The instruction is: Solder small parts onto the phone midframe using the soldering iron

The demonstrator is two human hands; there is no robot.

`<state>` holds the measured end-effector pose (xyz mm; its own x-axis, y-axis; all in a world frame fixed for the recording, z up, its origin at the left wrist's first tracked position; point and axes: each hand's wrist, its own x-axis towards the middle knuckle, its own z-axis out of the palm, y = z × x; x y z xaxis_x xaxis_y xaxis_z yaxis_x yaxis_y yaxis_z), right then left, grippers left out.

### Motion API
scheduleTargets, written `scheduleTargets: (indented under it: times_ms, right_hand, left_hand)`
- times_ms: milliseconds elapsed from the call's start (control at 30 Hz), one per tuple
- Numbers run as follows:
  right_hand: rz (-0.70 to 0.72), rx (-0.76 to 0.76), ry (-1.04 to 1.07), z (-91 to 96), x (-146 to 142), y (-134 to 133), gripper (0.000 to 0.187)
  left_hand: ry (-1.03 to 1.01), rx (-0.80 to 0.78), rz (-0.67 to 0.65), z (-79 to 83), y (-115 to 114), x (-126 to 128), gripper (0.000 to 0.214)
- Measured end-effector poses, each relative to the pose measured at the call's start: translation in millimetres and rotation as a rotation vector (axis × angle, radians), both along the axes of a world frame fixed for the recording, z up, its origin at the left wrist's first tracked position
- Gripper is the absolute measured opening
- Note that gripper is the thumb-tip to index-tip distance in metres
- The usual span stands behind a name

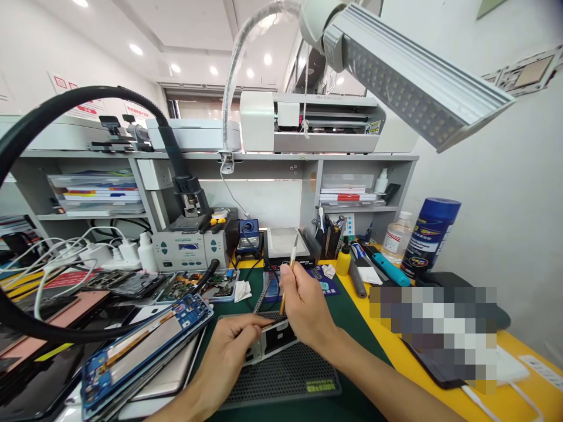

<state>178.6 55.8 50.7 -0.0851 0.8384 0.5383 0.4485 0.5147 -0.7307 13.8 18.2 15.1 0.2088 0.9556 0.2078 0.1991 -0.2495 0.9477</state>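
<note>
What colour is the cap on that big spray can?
The cap on the spray can is blue, as the head view shows.

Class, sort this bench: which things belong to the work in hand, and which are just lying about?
Apparently in use:
slim white-and-gold tool, in the right hand
pale device frame, in the left hand
dark mat, beneath it

Apparently lying about:
blue phone frame
yellow bottle
blue-capped spray can
</note>
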Motion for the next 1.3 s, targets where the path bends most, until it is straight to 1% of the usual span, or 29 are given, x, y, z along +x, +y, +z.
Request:
scheduleTargets:
  times_ms: [133, 233, 400, 500, 600, 667, 833, 1300]
  right_hand:
    - [-0.005, -0.001, -0.003, 0.5, 0.4, 0.3, 0.037]
    - [-0.01, 0.003, -0.002, 0.8, 1.1, 0.7, 0.036]
    - [-0.01, 0.006, -0.003, 0.8, 1.7, 1.4, 0.037]
    - [-0.011, 0.01, -0.002, 0.1, 1.6, 1.7, 0.037]
    - [-0.012, 0.016, -0.004, -0.4, 1.6, 2.0, 0.037]
    - [-0.012, 0.022, -0.006, -0.4, 1.8, 2.2, 0.037]
    - [-0.024, 0.038, -0.011, 0.1, 2.0, 2.4, 0.037]
    - [-0.01, 0.041, -0.021, 0.8, 1.7, 1.2, 0.037]
  left_hand:
    - [0.084, 0.066, 0.024, -0.1, 0.9, -0.9, 0.04]
    - [0.168, 0.171, 0.032, 0.1, -0.5, -3.5, 0.036]
    - [0.308, 0.485, 0.031, -0.9, -3.9, -14.7, 0.026]
    - [0.401, 0.679, -0.012, -0.3, -2.7, -21.4, 0.014]
    - [0.468, 0.817, -0.053, 2.4, -0.6, -23.5, 0.017]
    - [0.486, 0.881, -0.056, 4.1, 0.1, -23.0, 0.019]
    - [0.5, 0.953, -0.04, 5.6, 0.0, -22.6, 0.022]
    - [0.497, 1.011, -0.019, 5.2, 2.6, -25.1, 0.024]
